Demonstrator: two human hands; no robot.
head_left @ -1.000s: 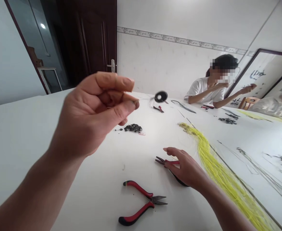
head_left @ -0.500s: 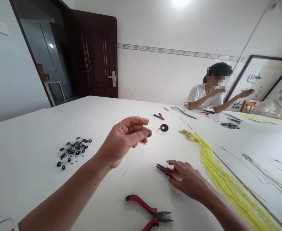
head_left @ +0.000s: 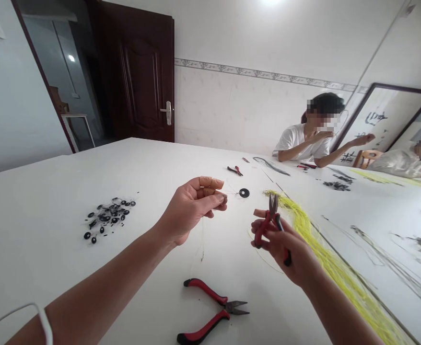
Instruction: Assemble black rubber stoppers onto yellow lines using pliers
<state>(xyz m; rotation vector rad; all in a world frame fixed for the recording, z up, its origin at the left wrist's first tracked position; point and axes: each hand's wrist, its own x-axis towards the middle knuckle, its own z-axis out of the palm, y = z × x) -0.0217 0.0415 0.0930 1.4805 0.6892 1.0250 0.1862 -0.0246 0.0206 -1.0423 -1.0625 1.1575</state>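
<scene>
My left hand is raised over the white table, thumb and fingers pinched on a thin pale line. The line hangs below the hand and ends in a tiny dark piece too small to name. Just past the fingertips is a black ring-shaped disc with fine strands on it. My right hand is lifted off the table around red-handled pliers, whose jaws point up and stand slightly apart. A second pair of red-handled pliers lies below, handles spread.
A pile of small black discs lies to the left. Along the right runs a bundle of yellow cords. Farther off are another pair of pliers and a grey strand bundle. Two people sit at the far right side.
My right hand has picked the pliers up from the table and turned their jaws upward. My left hand keeps its pinch, and the line now shows hanging beneath it.
</scene>
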